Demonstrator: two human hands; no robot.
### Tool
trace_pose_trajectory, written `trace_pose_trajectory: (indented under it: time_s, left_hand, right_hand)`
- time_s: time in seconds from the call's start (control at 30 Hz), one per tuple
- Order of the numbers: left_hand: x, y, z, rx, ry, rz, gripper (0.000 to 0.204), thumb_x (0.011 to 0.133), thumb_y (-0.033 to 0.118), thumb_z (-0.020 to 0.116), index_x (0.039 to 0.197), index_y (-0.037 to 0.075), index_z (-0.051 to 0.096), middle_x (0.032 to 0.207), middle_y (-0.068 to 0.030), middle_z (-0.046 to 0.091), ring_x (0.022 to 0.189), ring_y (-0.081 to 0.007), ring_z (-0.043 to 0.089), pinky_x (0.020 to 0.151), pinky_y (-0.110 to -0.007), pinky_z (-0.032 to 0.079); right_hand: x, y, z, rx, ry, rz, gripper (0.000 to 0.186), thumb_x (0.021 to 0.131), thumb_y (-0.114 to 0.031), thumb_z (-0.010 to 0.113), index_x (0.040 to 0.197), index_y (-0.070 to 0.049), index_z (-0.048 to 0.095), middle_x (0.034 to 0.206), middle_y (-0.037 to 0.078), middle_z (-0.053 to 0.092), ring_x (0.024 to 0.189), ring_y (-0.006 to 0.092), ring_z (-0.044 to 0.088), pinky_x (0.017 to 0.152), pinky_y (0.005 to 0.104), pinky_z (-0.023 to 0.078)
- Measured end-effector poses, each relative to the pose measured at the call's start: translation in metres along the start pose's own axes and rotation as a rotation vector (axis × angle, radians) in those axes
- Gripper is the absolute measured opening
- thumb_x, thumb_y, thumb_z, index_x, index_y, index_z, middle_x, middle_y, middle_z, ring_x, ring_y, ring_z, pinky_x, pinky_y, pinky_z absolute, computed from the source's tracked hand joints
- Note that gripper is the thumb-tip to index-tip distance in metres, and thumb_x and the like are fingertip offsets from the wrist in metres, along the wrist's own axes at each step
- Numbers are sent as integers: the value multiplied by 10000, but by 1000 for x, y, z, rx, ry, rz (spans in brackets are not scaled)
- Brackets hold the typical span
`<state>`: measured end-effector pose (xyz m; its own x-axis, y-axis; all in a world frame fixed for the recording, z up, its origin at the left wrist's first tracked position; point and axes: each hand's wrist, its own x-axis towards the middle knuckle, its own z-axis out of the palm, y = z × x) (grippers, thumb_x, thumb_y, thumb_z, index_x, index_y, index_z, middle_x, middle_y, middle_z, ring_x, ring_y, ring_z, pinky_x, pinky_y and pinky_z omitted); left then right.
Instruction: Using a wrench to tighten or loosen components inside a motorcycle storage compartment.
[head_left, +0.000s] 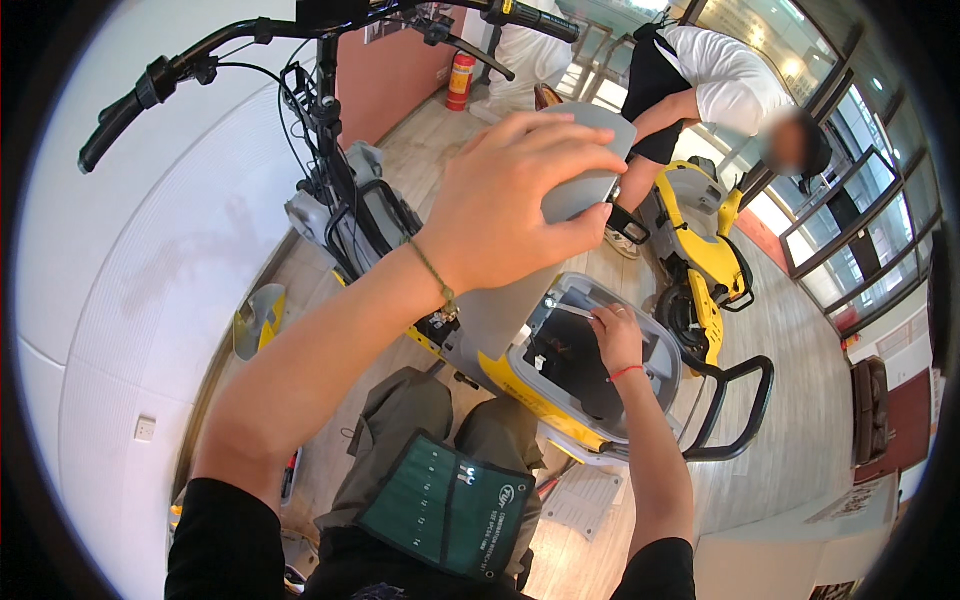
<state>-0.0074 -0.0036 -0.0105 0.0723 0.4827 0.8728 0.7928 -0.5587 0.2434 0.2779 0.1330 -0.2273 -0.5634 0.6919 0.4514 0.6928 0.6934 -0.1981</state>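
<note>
My left hand (515, 195) is wrapped over the upper end of the raised grey scooter seat (612, 125), fingers curled round its edge. Below it, the yellow and grey scooter (545, 402) has its under-seat storage box (668, 368) uncovered, with a dark inside. Over that box, my right hand (618, 338) pinches a thin silver wrench (572, 312). The wrench points left toward the seat's hinge side; whether its end touches a fastener is too small to tell. Across my lap lies a green wrench pouch (440, 505) with a few wrench ends showing.
Black handlebars (325, 60) rise at the upper left. A black rear rail (740, 415) sticks out at the right. Another yellow scooter (700, 255) stands beyond, where a person in a white shirt (715, 75) bends over. A red fire extinguisher (460, 82) stands by the wall.
</note>
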Motion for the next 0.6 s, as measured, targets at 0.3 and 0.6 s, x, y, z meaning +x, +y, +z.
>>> trace_pose_trajectory:
  time_s: [0.3,0.6]
  left_hand:
    - [-1,0,1,-14,10,-4,346,818,238,690,1154,161,717,1305,-38,652,1223,-321,565,1049,-447,446]
    - [0,1,3,3,11,8,345,821,235,696,1159,168,716,1306,-29,653,1235,-311,562,1055,-441,445]
  right_hand:
    - [4,-4,-4,205,74,115,132,833,-42,695,959,-38,734,942,134,681,940,338,627,843,408,510]
    - [-28,-50,-9,56,151,186,230,950,-109,607,1156,-78,705,899,140,620,809,345,641,698,426,531]
